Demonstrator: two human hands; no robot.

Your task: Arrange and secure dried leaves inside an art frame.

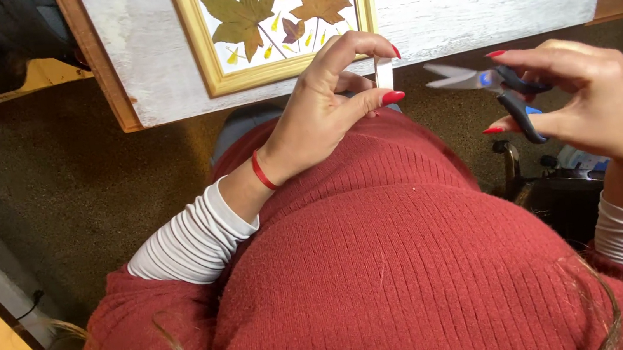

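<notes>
At centre frame a narrow white strip is pinched upright in the closed left hand, its long axis vertical, while small scissors, blades parted and pointing left at it, are gripped just beside it in the right hand.

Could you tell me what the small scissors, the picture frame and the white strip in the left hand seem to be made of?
Scissors: bright, shiny blades, likely steel; dark handles, probably plastic.
Picture frame: yellowish, visible grain, apparently wood.
White strip, held by the left hand: thin, flat, matt, possibly paper or tape; unclear.
</notes>
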